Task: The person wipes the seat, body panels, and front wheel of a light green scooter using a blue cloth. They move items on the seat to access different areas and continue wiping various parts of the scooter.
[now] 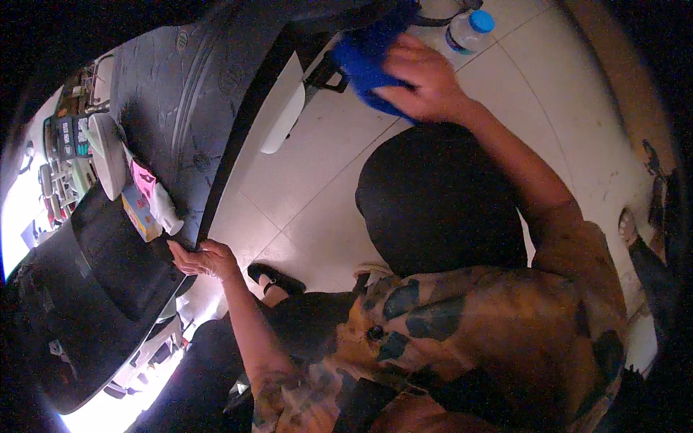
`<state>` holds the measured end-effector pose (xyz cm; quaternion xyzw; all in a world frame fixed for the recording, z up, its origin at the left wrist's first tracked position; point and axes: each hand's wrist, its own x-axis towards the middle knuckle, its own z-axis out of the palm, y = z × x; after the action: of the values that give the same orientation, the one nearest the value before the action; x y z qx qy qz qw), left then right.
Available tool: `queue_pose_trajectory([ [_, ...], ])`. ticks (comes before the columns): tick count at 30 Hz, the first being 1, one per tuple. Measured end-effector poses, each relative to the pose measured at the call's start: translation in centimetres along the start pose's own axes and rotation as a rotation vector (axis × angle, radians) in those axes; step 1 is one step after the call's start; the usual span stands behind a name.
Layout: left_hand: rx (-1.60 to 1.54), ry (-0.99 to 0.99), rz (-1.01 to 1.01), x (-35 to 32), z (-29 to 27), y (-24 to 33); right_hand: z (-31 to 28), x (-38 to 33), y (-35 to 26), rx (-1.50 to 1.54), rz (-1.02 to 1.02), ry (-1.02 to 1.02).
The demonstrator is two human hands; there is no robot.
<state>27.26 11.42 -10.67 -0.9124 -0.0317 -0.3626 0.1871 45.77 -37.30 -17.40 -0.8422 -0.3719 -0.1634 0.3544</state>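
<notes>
My right hand (426, 83) is closed on a blue cloth (361, 68), bunched below the fingers, at the top of the view beside the dark furniture. Slight blur softens this hand. On the left, my left hand (202, 260) holds the edge of a black panel (115, 252), near the corner where it meets a grey patterned surface (151, 86). Close to its fingers lie a white and pink tube (155, 193) and a small orange and yellow box (140, 215). A white rounded object (107, 155) sits just beyond them.
A clear bottle with a blue cap (469, 32) stands on the tiled floor (310, 195). A black device with keys (68, 137) is at the far left. A white panel (285, 105) hangs beside the furniture. Another person's foot (626, 224) shows at the right.
</notes>
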Motion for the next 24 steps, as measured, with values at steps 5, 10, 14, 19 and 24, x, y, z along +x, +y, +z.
queue_pose_trajectory([
  [5,-0.016,0.003,0.011,0.2,0.2,0.2,3.7,2.8,-0.6,-0.291,-0.162,-0.045],
  [10,-0.034,-0.019,-0.044,-0.1,0.0,0.1,0.9,3.5,-2.5,-0.349,0.331,-0.431],
  [14,-0.046,-0.027,-0.039,0.2,-0.1,0.8,-0.6,-0.7,0.6,0.104,0.447,-0.011],
  [19,-0.034,0.020,-0.028,0.0,0.1,0.2,-0.4,-3.2,1.0,1.396,0.920,0.113],
  [24,-0.009,0.007,-0.039,-0.1,0.5,0.3,2.9,-0.9,1.2,1.245,1.090,0.292],
])
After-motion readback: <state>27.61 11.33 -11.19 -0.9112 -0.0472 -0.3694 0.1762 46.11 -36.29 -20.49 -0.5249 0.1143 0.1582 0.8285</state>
